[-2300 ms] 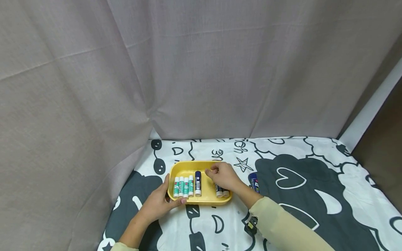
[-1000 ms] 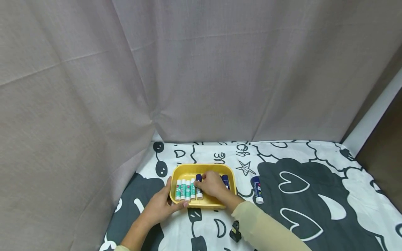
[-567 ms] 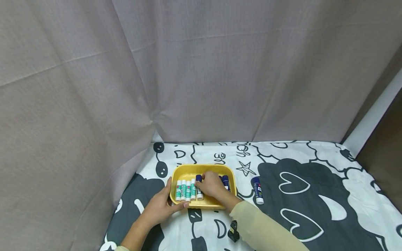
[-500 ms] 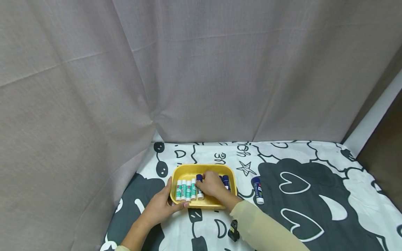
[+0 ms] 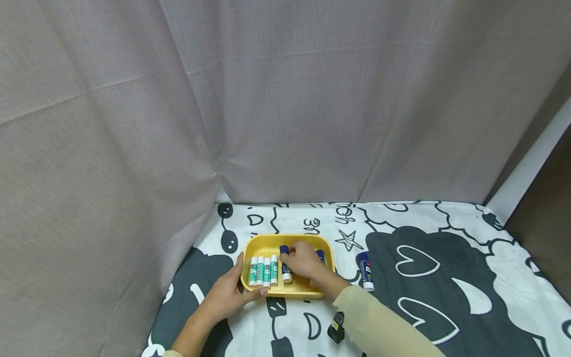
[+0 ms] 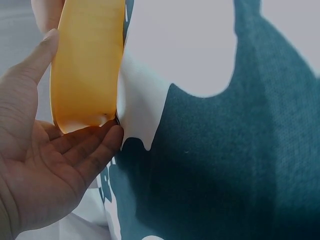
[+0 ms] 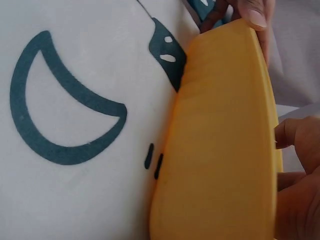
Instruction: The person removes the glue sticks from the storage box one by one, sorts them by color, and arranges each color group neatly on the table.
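Observation:
A shallow yellow tray point(image 5: 266, 246) lies on the printed cloth. My left hand point(image 5: 225, 295) grips its left end, thumb on the near rim; in the left wrist view the fingers curl against the tray's end wall. Several green-and-white glue sticks point(image 5: 260, 270) stand in a row in the tray's left part. Just right of them, my right hand point(image 5: 305, 260) pinches a dark blue glue stick point(image 5: 286, 270), which leans slightly. Another blue cap point(image 5: 320, 255) shows behind that hand, the rest hidden. In the right wrist view the tray wall point(image 7: 215, 140) hides the fingertips.
A single blue glue stick point(image 5: 366, 272) lies on the cloth right of the tray. A small black device point(image 5: 336, 327) hangs at the right wrist. A grey curtain point(image 5: 285, 124) rises behind and along the left, and a brown panel point(image 5: 542, 208) stands at far right.
My right hand came left from the tray's right part and took hold of the blue glue stick. Lately that stick has shifted slightly right, away from the green ones. The left hand keeps its grip.

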Demonstrator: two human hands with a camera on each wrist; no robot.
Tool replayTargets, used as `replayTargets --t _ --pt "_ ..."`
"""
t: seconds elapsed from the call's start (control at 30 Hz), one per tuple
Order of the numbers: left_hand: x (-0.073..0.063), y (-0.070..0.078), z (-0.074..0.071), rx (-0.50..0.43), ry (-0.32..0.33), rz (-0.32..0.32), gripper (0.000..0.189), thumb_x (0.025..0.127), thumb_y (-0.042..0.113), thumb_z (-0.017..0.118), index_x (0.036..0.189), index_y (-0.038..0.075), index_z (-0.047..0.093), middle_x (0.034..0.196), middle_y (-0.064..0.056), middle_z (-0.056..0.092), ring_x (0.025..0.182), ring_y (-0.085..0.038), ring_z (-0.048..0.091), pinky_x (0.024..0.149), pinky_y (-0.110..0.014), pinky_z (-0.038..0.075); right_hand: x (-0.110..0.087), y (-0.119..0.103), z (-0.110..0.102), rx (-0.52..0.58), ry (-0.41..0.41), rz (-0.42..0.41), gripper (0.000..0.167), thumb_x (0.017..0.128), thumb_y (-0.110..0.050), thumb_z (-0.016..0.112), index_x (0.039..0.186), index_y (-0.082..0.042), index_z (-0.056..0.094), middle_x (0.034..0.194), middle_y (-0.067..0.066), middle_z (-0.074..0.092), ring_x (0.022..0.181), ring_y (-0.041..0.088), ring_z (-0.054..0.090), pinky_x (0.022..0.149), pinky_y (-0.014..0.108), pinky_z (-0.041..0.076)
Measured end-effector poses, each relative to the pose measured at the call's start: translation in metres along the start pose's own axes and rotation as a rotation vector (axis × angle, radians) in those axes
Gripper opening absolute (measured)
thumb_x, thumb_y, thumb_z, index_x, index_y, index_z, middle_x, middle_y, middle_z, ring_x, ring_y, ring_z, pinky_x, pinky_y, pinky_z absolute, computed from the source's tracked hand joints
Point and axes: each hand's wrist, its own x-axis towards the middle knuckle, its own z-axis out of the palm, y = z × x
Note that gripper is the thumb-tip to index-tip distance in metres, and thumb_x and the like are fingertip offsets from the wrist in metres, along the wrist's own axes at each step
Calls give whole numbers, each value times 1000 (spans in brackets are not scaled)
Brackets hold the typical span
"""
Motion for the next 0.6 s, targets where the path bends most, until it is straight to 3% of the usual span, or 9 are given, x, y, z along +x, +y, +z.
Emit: replayTargets --t 0.17,0.33,0.6 --pt "0 -1 0 6 4 11 137 81 78 86 179 12 17 170 -16 51 126 -23 64 106 -50 58 -4 -3 -9 -15 -1 -29 47 107 -29 72 143 2 69 109 9 74 84 17 68 67 28 56" --pt "0 0 0 3 0 1 137 80 77 87 179 13 17 169 -15 53 117 -21 62 98 -46 57 -10 -6 -19 -19 -2 -62 46 107 -28 71 142 2 69 103 7 75 79 15 67 63 26 55" --pt "-1 1 -1 -9 -2 -3 137 81 75 88 179 12 16 174 -17 46 139 -29 63 113 -56 56 -18 -9 -35 -23 21 -108 48 107 -26 71 144 5 68 110 10 79 86 14 70 68 26 57"
